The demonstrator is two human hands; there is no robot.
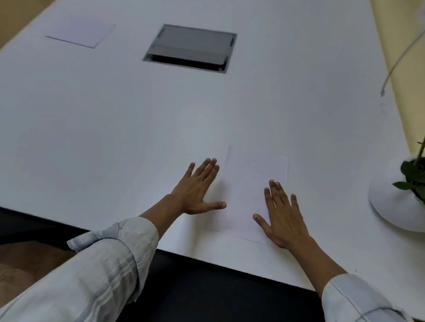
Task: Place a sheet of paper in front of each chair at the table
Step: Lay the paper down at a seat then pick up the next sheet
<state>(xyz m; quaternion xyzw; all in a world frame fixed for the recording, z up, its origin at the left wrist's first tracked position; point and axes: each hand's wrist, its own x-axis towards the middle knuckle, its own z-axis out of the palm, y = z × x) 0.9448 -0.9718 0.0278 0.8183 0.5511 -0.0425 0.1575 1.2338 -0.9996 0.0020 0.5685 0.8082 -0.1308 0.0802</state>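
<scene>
Two sheets lie flat on the white table (267, 100). The near sheet (251, 192) sits close to the near edge; the far sheet (81, 32) lies well apart, at the far left, left of one grey hatch (190, 47). The left hand (197, 189) rests flat with fingers straight, thumb on the near sheet's left edge. The right hand (283, 219) rests flat on its right side, fingers straight. One potted plant (422, 186) stands at right. No legible writing.

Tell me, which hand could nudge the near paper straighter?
Probably the right hand: its flat fingers already lie on the near sheet of paper. The left hand rests flat mostly on the white table beside it, only its thumb at the sheet's edge.
</scene>
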